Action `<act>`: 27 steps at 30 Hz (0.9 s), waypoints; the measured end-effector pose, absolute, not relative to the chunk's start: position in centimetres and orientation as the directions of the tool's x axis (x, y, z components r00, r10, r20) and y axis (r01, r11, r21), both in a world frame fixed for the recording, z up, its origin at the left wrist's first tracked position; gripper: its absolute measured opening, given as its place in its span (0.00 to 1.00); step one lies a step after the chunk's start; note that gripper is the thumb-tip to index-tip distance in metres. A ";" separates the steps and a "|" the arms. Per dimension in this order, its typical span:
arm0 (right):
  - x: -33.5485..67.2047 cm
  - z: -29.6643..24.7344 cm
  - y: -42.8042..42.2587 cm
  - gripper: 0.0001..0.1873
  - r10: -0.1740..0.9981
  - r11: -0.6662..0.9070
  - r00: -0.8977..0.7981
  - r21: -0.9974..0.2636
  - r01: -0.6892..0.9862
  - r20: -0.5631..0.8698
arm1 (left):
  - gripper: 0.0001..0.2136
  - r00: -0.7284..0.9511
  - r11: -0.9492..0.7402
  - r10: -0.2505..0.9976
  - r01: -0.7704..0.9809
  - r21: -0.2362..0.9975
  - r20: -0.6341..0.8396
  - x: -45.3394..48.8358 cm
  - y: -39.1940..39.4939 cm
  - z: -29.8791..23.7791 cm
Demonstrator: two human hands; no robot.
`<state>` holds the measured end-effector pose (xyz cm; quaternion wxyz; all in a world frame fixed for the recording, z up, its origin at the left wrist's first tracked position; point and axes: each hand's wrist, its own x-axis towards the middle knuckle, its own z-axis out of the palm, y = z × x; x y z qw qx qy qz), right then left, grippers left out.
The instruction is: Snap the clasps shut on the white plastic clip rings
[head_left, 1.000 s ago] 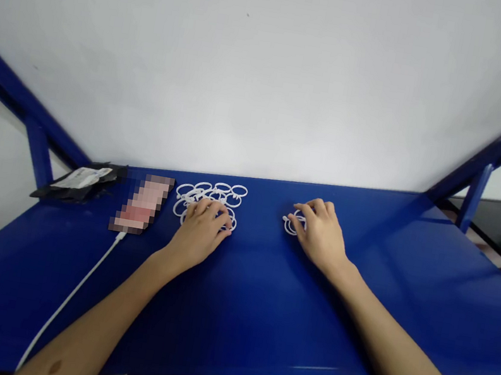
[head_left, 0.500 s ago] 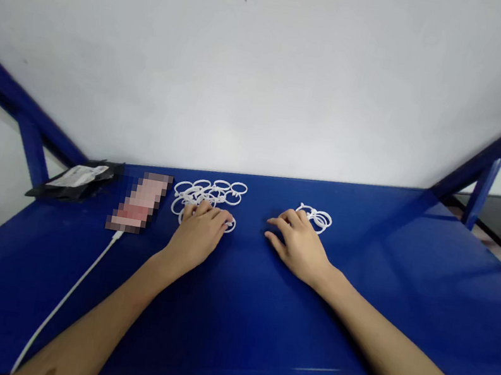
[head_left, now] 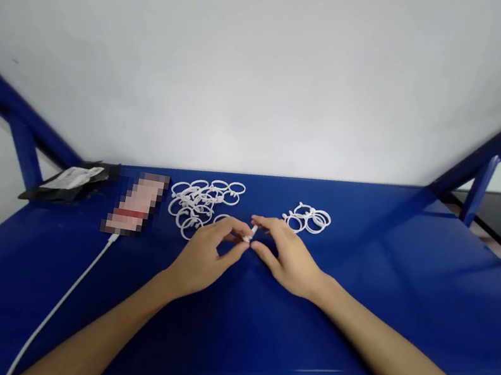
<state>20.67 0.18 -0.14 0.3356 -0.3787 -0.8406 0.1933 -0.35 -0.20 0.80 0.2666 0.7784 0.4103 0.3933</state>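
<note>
In the head view, the left hand and right hand have moved together, the left's fingers pinched on a small white plastic piece (whether the right's spread fingers touch it, I cannot tell). It sits just right of the larger heap of white rings, near the smaller heap.

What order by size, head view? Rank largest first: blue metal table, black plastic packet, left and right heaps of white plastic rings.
Blue metal table; then black packet and left ring heap, too alike to rank; then right ring heap.
</note>
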 end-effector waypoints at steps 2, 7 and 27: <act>20.5 -0.1 -0.1 0.16 0.792 0.592 -0.480 -0.668 0.451 0.377 | 0.03 0.352 -0.398 0.891 0.301 0.866 0.287 -0.2 -0.5 1.0; 20.3 0.0 -0.2 0.08 0.833 0.534 -0.395 -0.751 0.388 0.388 | 0.07 0.330 -0.322 0.913 0.224 0.920 0.240 -0.5 0.0 1.2; 20.7 0.5 0.0 0.09 0.781 0.561 -0.514 -0.760 0.327 0.355 | 0.08 0.276 -0.608 0.775 0.570 0.552 0.569 0.1 -0.3 -0.3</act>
